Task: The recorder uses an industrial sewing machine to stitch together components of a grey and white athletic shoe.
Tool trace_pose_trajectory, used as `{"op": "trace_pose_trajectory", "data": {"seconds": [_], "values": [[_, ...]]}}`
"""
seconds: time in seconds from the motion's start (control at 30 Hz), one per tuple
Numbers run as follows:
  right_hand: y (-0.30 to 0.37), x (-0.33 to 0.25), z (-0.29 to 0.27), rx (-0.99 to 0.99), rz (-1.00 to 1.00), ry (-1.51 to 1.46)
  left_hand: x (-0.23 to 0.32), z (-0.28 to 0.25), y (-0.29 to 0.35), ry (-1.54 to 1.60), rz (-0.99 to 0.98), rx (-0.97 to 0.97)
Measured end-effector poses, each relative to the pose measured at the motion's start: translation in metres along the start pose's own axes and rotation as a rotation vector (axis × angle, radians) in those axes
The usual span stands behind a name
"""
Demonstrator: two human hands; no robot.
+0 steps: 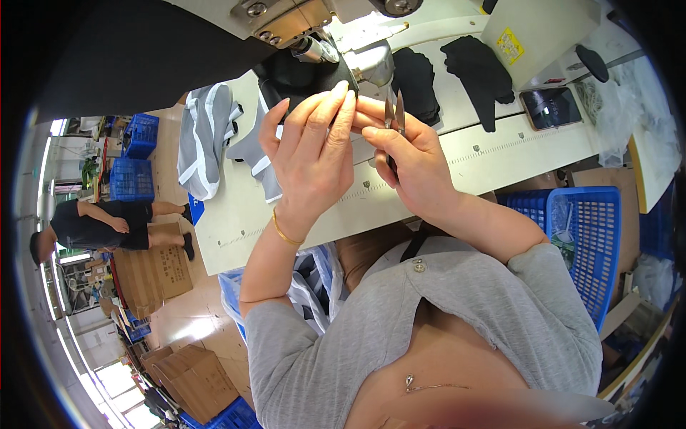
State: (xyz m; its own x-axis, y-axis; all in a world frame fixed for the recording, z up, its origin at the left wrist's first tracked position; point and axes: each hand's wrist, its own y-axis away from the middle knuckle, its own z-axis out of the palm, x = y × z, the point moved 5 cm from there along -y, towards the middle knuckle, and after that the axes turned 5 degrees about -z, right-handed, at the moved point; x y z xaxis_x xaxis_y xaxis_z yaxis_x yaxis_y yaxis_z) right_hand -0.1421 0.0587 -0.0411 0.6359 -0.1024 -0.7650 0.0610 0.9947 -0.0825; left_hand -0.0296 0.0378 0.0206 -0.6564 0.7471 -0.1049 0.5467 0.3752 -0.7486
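In my right hand are small metal thread snips, blades pointing away from me and slightly apart. My left hand is raised beside it, back of the hand showing. Its longer fingers are drawn together at the tips, while the little finger stands off. The left thumb is hidden, and what these fingers hold, if anything, cannot be made out. The fingertips of both hands meet in front of black fabric that lies under the sewing machine's head.
Black fabric pieces and another black piece lie right of the machine, near a phone. Grey-and-white fabric hangs over the table's left side. A blue basket stands at right. Another person is at far left, near cardboard boxes.
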Motion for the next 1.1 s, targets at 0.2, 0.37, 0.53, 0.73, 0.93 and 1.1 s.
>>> {"op": "trace_pose_trajectory", "data": {"seconds": [0.2,0.37,0.53,0.73,0.93,1.1], "values": [[-0.002,0.004,-0.001,0.013,-0.009,0.008,0.001,0.004,0.0,-0.019,0.001,0.004],[-0.001,0.004,-0.001,0.009,-0.026,0.023,0.002,0.006,0.0,-0.017,-0.018,0.004],[0.001,0.005,0.0,-0.01,0.007,0.026,0.0,0.006,0.003,-0.015,-0.028,0.001],[0.002,0.0,0.005,-0.018,-0.031,0.052,-0.003,0.005,0.0,0.003,-0.005,0.013],[-0.004,-0.005,0.014,-0.056,-0.079,0.061,-0.011,0.006,-0.002,0.027,-0.005,0.028],[-0.01,-0.009,0.014,-0.05,-0.075,0.081,-0.016,0.01,-0.006,0.029,0.01,0.024]]}}
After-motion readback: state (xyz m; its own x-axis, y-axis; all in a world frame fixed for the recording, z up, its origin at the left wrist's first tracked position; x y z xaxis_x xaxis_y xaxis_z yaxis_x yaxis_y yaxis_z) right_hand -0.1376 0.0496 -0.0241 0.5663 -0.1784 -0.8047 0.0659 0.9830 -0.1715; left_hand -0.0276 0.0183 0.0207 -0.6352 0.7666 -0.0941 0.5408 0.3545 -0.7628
